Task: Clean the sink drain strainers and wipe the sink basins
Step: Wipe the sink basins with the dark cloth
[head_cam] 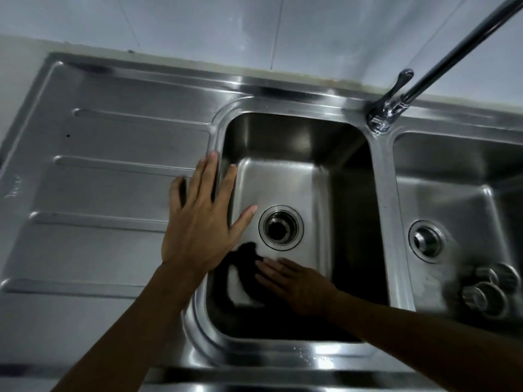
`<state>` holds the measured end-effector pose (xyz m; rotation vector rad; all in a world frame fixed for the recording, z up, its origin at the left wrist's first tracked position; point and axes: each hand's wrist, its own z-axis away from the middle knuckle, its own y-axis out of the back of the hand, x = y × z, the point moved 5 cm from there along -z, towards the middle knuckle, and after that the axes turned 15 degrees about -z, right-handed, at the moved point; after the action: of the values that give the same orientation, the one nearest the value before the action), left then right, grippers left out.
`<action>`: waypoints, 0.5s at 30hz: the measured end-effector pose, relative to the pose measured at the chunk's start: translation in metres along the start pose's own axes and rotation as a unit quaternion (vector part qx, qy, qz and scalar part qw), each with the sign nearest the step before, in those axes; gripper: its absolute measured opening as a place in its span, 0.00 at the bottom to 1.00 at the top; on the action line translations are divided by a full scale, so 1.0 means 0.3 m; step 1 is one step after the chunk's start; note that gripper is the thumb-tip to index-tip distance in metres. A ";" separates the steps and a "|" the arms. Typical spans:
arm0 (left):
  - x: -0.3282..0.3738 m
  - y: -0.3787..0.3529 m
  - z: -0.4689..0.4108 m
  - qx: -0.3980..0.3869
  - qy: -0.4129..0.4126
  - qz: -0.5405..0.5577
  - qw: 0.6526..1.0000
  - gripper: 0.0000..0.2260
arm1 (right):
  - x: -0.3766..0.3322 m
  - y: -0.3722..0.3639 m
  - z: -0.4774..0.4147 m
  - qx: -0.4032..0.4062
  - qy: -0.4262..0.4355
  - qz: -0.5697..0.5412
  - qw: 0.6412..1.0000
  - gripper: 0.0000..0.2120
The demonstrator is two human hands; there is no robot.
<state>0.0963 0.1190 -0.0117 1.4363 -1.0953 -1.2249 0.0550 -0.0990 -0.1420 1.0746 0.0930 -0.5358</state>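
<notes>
A stainless steel double sink fills the view. My left hand (201,216) lies flat with fingers spread on the left rim of the left basin (283,179). Down inside that basin, my right hand (294,281) presses flat on a dark cloth (243,267) against the basin floor, just in front of the open drain (281,227). The right basin (452,199) has its own drain (427,241). Two round metal strainers (489,290) lie on the floor of the right basin, near its front.
A ribbed steel drainboard (107,176) stretches to the left of the basins. A chrome faucet (396,106) rises between the basins, its spout running up to the right. A light tiled wall (226,29) stands behind.
</notes>
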 end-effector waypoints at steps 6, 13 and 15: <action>0.003 -0.008 0.004 0.022 -0.003 -0.001 1.000 0.34 | 0.044 0.138 -0.319 0.184 -0.138 -0.073 0.971 0.27; 0.003 -0.003 0.006 0.017 0.000 0.000 1.000 0.34 | 0.490 0.302 -0.176 0.045 -0.465 0.051 0.883 0.31; 0.002 0.004 0.004 0.010 0.001 0.007 1.000 0.34 | 0.492 0.276 -0.060 -0.025 -0.473 0.133 0.870 0.30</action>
<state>0.0952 0.1181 -0.0105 1.4420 -1.1178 -1.2058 0.2245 -0.1083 -0.1317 0.6591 -0.8912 -0.7500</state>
